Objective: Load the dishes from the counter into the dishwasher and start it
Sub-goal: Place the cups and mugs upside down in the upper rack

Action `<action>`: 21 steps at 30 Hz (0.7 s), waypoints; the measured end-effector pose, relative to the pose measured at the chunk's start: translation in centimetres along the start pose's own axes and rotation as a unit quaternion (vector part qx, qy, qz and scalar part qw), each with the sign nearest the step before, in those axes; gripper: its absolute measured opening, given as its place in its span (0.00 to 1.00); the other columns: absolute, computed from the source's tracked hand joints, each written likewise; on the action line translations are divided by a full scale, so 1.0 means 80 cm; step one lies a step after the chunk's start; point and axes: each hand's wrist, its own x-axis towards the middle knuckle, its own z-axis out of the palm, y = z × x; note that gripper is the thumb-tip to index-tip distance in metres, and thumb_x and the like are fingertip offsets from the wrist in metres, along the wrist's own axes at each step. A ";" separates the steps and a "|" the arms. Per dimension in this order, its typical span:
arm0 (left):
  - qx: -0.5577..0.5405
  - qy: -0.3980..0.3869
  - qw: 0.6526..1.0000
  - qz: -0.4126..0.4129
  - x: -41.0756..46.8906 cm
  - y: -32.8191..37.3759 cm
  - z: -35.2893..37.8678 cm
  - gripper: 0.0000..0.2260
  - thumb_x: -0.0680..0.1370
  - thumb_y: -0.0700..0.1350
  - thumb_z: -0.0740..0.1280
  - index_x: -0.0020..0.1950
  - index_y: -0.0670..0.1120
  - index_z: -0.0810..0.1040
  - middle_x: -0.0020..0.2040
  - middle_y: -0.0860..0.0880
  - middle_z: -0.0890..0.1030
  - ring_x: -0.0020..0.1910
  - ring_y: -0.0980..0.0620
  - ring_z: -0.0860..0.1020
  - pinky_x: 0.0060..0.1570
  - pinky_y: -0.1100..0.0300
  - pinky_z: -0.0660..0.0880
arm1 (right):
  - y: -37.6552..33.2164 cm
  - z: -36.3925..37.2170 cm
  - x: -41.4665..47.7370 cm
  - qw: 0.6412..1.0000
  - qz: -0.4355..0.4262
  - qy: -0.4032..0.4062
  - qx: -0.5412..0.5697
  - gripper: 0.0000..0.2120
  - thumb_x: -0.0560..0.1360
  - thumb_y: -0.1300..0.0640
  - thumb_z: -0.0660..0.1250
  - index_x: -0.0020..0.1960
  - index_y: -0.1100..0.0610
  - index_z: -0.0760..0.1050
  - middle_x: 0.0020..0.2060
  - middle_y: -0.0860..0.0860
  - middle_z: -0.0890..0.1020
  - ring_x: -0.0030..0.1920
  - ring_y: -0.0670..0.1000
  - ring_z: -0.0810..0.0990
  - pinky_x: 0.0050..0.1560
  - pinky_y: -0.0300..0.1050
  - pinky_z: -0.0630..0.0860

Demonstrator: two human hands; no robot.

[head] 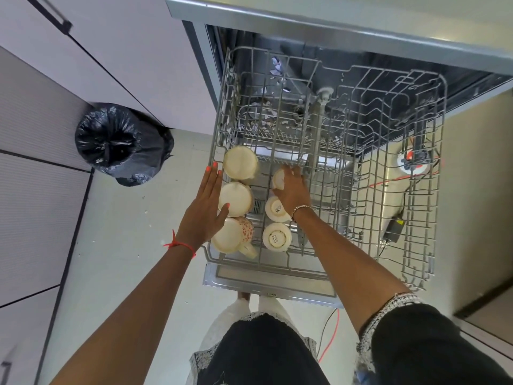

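Observation:
The dishwasher's grey wire upper rack (422, 207) is pulled out in front of me, over the open door (266, 284). Along its left side three cream mugs stand upside down: one at the back (240, 162), one in the middle (235, 199), and a patterned one (236, 238) at the front. Beside them are two small white cups (274, 209) (276, 237), also upside down. My right hand (291, 187) grips a third small white cup (278, 179) behind those two. My left hand (204, 209) lies flat, fingers apart, against the rack's left edge and the middle mug.
A bin lined with a black bag (122, 143) stands on the floor to the left, by white cupboard doors (116, 48). A counter edge (333, 23) runs above the dishwasher. Orange cable (330, 334) and a black adapter (394, 229) lie on the floor under the rack.

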 end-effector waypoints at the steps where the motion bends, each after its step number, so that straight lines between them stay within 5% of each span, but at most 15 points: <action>1: -0.002 0.000 1.000 -0.003 0.000 0.000 0.000 0.30 0.78 0.51 0.55 0.75 0.37 0.51 0.75 0.46 0.46 0.74 0.51 0.44 0.60 0.60 0.62 | -0.001 0.000 0.000 1.000 0.002 0.001 -0.006 0.32 0.75 0.58 0.67 0.74 0.58 0.56 0.71 0.59 0.58 0.70 0.62 0.61 0.63 0.55 0.69; 9: -0.008 -0.006 1.000 -0.006 0.000 0.001 -0.001 0.32 0.77 0.53 0.52 0.75 0.37 0.50 0.75 0.48 0.44 0.74 0.52 0.43 0.60 0.60 0.63 | -0.003 0.002 -0.004 1.000 0.003 0.002 -0.016 0.34 0.74 0.57 0.67 0.74 0.57 0.54 0.72 0.59 0.56 0.70 0.62 0.62 0.62 0.57 0.70; 15: -0.017 -0.018 1.000 -0.020 0.000 0.007 -0.006 0.31 0.78 0.48 0.59 0.75 0.37 0.50 0.74 0.48 0.43 0.74 0.51 0.43 0.61 0.61 0.62 | 0.000 0.000 -0.006 1.000 0.007 0.006 -0.007 0.36 0.73 0.54 0.69 0.74 0.57 0.54 0.71 0.58 0.59 0.69 0.61 0.63 0.61 0.57 0.71; 21: 0.003 -0.056 0.998 -0.018 -0.008 0.008 -0.017 0.32 0.79 0.51 0.57 0.75 0.39 0.47 0.73 0.49 0.41 0.73 0.51 0.40 0.70 0.56 0.46 | -0.005 -0.015 -0.020 1.000 0.006 0.013 -0.015 0.36 0.73 0.51 0.68 0.73 0.58 0.54 0.71 0.58 0.60 0.70 0.61 0.61 0.60 0.57 0.71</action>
